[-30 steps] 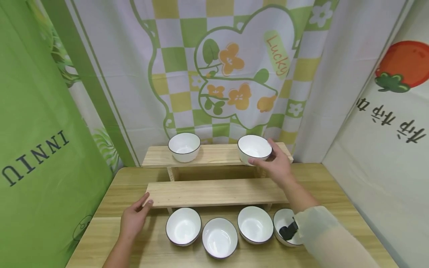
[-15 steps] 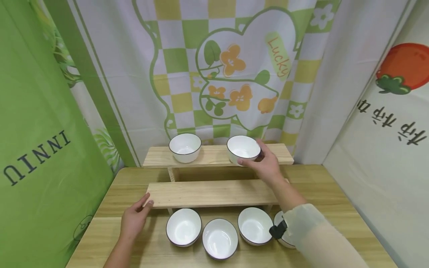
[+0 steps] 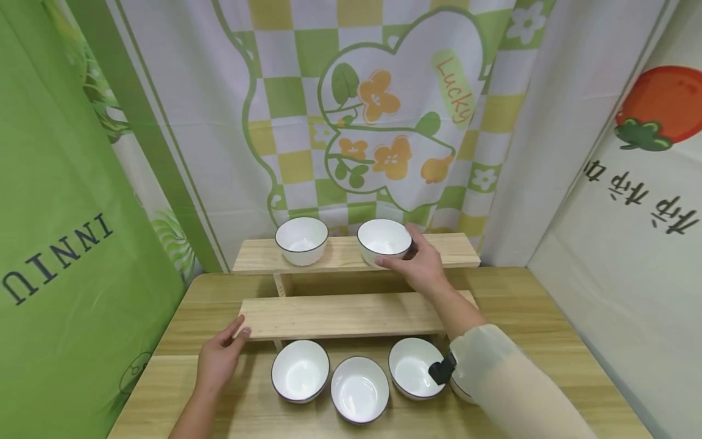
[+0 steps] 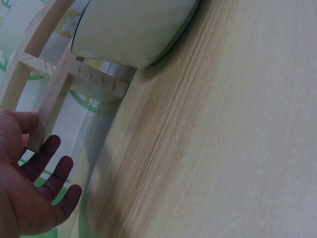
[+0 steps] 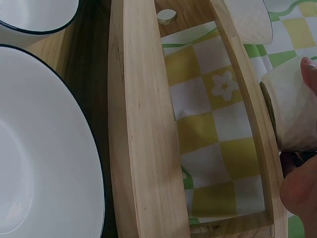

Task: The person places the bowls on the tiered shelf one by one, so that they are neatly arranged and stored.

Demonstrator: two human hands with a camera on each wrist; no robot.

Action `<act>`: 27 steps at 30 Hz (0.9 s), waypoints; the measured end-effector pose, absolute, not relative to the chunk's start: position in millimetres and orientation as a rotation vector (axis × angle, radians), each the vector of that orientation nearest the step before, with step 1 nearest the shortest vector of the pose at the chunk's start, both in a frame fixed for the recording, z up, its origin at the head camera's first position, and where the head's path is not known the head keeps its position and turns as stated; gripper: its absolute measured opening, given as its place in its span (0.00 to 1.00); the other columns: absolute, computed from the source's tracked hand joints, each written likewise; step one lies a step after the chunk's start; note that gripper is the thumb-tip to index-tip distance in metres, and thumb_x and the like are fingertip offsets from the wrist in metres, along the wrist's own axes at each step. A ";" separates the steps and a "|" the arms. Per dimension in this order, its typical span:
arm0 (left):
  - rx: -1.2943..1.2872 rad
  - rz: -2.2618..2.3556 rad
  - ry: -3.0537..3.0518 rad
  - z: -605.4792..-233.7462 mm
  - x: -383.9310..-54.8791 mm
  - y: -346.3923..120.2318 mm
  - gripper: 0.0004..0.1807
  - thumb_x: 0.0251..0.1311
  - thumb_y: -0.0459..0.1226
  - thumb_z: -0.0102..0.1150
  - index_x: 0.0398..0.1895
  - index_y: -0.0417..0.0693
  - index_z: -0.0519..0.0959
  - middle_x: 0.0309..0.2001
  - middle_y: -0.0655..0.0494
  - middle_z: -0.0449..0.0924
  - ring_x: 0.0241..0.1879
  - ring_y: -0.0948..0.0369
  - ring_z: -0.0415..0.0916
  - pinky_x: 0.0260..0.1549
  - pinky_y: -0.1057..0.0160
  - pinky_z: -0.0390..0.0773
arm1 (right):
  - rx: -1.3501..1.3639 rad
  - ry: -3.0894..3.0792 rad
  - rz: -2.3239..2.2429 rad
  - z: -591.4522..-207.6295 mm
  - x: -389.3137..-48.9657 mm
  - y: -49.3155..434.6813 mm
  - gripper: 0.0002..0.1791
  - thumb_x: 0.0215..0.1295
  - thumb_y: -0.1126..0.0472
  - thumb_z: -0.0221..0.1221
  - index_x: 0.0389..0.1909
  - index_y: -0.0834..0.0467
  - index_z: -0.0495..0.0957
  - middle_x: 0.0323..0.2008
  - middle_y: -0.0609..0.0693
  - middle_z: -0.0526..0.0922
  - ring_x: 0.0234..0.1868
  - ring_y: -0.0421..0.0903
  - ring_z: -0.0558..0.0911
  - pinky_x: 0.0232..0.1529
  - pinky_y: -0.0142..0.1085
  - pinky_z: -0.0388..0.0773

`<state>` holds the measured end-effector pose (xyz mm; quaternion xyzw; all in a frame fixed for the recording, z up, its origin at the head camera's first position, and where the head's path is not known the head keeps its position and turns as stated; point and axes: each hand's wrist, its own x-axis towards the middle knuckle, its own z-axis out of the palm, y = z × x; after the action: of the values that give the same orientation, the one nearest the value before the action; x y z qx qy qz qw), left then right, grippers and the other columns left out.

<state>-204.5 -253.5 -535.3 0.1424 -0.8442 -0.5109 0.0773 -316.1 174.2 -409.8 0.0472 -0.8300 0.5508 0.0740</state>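
Grips bowl (image 3: 384, 239) with right hand (image 3: 417, 262) near center of head frame: thumb at front of wall, fingers at far right side. Sits directly left of the hand, touching, upright, at upper shelf (image 3: 342, 256); cannot tell whether base bears on shelf. Appears at right edge of right wrist frame, beside shelf edge. Pinches left end of lower shelf (image 3: 351, 315) with thumb and fingers of left hand (image 3: 219, 356), lower left of head frame. Note second bowl (image 3: 301, 242) on upper shelf, left of gripped bowl, apart. Note four lower bowls (image 3: 359, 390) on table (image 3: 521, 305), bottom center, in front of lower shelf; rightmost mostly hidden by sleeve (image 3: 521, 387). Note curtain (image 3: 296, 167) behind, top center.
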 end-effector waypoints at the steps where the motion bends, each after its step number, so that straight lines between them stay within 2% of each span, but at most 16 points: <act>1: 0.427 -1.530 -2.529 -535.0 -204.5 -253.3 0.33 0.69 0.58 0.63 0.70 0.51 0.77 0.69 0.42 0.72 0.71 0.41 0.67 0.69 0.43 0.68 | 0.147 -2.498 1.651 -409.2 -316.8 172.8 0.67 0.45 0.42 0.82 0.83 0.54 0.54 0.75 0.60 0.67 0.71 0.53 0.71 0.71 0.45 0.69; 11: 0.424 -1.541 -2.527 -534.3 -204.3 -253.4 0.33 0.69 0.58 0.63 0.70 0.51 0.77 0.69 0.42 0.72 0.71 0.41 0.67 0.68 0.43 0.69 | 0.159 -2.566 1.615 -404.1 -321.5 160.4 0.70 0.43 0.37 0.81 0.83 0.54 0.52 0.72 0.61 0.71 0.70 0.53 0.72 0.71 0.46 0.69; 16: 0.426 -1.535 -2.521 -534.7 -204.0 -253.1 0.33 0.69 0.58 0.63 0.70 0.51 0.77 0.69 0.43 0.73 0.71 0.42 0.68 0.69 0.44 0.69 | 0.181 -2.575 1.590 -403.0 -324.9 154.1 0.70 0.44 0.38 0.81 0.83 0.55 0.52 0.71 0.62 0.72 0.69 0.53 0.73 0.71 0.47 0.68; 20: 0.433 -1.534 -2.519 -534.7 -203.6 -252.8 0.32 0.69 0.57 0.63 0.70 0.51 0.77 0.69 0.43 0.73 0.71 0.42 0.67 0.69 0.44 0.68 | 0.193 -2.586 1.585 -403.2 -327.8 149.4 0.71 0.43 0.37 0.81 0.83 0.55 0.51 0.73 0.62 0.70 0.72 0.54 0.71 0.73 0.47 0.65; 27: 0.422 -1.533 -2.528 -534.7 -203.5 -253.2 0.33 0.69 0.58 0.63 0.70 0.51 0.77 0.70 0.45 0.72 0.72 0.41 0.67 0.69 0.44 0.68 | 0.183 -2.614 1.598 -401.6 -331.9 141.6 0.70 0.45 0.37 0.81 0.84 0.53 0.49 0.75 0.60 0.67 0.75 0.54 0.68 0.73 0.46 0.66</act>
<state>-203.5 -253.2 -534.7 0.1409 -0.8438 -0.5119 0.0775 -331.9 141.6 -401.6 0.0595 -0.8511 0.5203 0.0364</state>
